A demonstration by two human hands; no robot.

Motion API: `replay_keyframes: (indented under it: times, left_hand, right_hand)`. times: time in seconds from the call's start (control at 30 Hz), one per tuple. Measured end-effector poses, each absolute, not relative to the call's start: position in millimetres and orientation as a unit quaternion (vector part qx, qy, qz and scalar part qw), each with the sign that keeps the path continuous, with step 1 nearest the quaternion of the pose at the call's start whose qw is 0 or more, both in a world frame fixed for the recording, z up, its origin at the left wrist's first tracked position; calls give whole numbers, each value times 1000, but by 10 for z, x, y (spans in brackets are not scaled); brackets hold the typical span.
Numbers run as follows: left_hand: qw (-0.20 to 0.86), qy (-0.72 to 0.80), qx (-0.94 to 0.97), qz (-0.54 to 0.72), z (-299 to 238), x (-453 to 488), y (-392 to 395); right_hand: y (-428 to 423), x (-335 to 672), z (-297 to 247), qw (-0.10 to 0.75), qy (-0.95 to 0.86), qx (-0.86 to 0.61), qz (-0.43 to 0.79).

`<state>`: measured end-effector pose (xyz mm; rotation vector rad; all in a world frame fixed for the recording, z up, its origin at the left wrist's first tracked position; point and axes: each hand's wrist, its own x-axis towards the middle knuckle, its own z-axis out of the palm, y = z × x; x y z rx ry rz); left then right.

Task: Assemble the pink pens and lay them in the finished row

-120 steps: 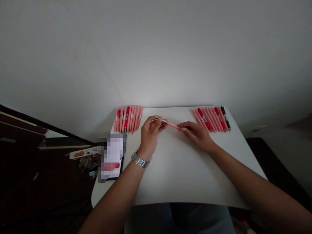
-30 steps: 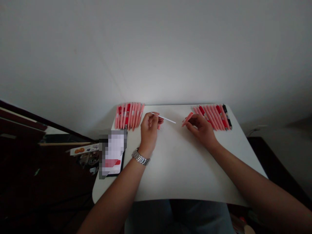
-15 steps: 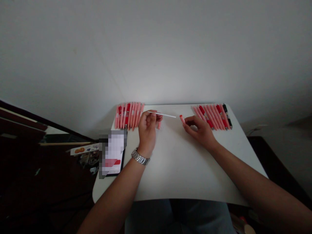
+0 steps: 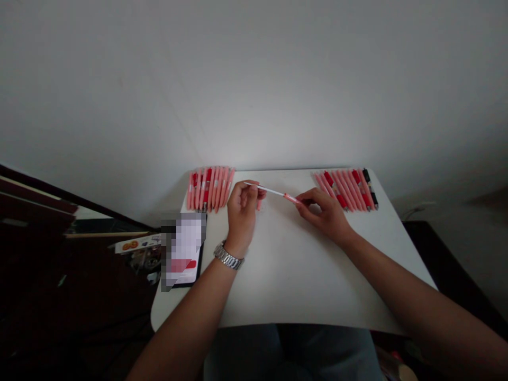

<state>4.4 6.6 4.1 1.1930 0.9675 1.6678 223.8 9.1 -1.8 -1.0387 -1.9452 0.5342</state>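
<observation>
My left hand [image 4: 243, 209], with a metal watch at its wrist, pinches a thin white pen refill [image 4: 272, 190] between thumb and fingers. The refill points right and slightly down. Its right end meets the open end of a pink pen barrel [image 4: 292, 199]; whether the tip is inside, I cannot tell. My right hand [image 4: 323, 214] grips the barrel's other end between thumb and forefinger. Behind my left fingers a small pink pen part [image 4: 259, 204] shows, partly hidden.
A row of pink and red pens [image 4: 210, 188] lies at the table's back left. Another row [image 4: 345, 189], with one black pen at its end, lies at the back right. A phone [image 4: 184, 251] rests on the left side of the white table [image 4: 293, 286], which stands against a wall.
The pink barrel in my right hand has tilted from steep to nearly in line with the refill. The refill's right end has come to the barrel's opening.
</observation>
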Motion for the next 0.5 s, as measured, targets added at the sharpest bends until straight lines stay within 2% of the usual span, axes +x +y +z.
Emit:
replay_keyframes:
  times: [0.5]
  left_hand:
    - [503,380,508,587,2,108,43]
  right_hand:
    - [83,2230,-8,423,-781,-406,217]
